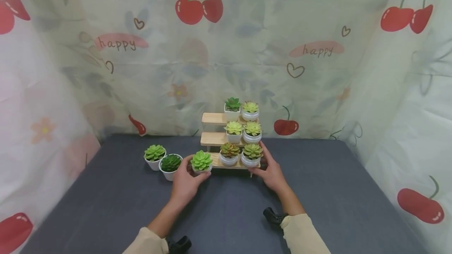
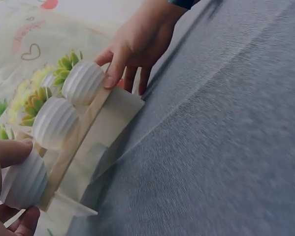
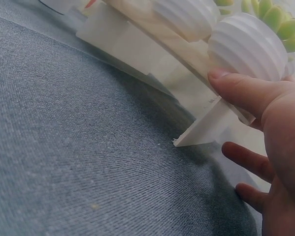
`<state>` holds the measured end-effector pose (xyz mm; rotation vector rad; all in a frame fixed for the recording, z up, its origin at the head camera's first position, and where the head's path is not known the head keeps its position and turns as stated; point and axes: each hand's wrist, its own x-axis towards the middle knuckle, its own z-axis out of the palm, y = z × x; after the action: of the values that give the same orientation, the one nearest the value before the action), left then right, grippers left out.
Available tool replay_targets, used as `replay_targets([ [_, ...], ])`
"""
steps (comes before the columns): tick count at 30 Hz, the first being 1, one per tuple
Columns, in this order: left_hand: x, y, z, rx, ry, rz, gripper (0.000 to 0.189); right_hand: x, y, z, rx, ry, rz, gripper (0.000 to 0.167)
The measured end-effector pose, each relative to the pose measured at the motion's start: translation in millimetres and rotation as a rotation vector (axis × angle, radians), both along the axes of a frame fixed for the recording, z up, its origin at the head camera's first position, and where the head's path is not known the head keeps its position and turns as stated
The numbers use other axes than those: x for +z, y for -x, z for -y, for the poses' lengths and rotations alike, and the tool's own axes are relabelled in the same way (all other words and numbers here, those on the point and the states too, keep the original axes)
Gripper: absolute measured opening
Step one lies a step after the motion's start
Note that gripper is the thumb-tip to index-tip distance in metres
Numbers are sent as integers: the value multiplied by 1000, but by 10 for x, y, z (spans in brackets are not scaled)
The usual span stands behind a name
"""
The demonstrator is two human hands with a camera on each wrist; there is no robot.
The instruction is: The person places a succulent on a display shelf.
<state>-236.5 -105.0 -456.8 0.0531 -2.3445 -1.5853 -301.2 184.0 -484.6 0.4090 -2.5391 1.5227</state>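
My left hand (image 1: 185, 181) grips a bright green potted succulent (image 1: 201, 160) by its white ribbed pot (image 2: 26, 182), at the left end of the lowest step of a three-step wooden display stand (image 1: 213, 139). At the stand's other end, my right hand (image 1: 272, 172) holds the end of that step, thumb on the board beside a white pot (image 3: 245, 46). Two potted succulents, one reddish (image 1: 229, 150) and one yellow-green (image 1: 252, 151), sit on the lowest step. The middle and top steps each bear two more, toward the right.
Left of my left hand, a dark green potted succulent (image 1: 171, 163) and a lighter green one (image 1: 154, 153) stand on the dark grey tablecloth (image 1: 229, 214). A cherry-printed curtain (image 1: 243, 50) hangs behind the table and along both sides.
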Motion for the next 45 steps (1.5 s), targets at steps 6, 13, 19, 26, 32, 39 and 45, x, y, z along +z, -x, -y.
replay_targets([
  [6, 20, 98, -67, 50, 42, -22, 75, -3, 8, 5, 5, 6, -4, 100],
  [13, 77, 188, -118, 64, 147, 20, 73, -9, 9, -7, 11, 11, -5, 100],
  [19, 63, 248, -172, 88, 146, 15, 71, -14, -9, -1, 8, 6, -9, 100],
  [26, 37, 303, -229, 104, 150, 22, 69, -10, -8, -5, 9, 6, -9, 100],
  [32, 50, 320, -254, 105, 123, 38, 70, 1, -10, 0, 3, 9, -10, 101],
  [39, 30, 344, -254, 87, 79, 42, 71, -1, -27, 0, 13, 6, -7, 101],
  [45, 7, 333, -226, 59, 49, -10, 71, 7, -21, -3, 2, 3, 3, 101],
])
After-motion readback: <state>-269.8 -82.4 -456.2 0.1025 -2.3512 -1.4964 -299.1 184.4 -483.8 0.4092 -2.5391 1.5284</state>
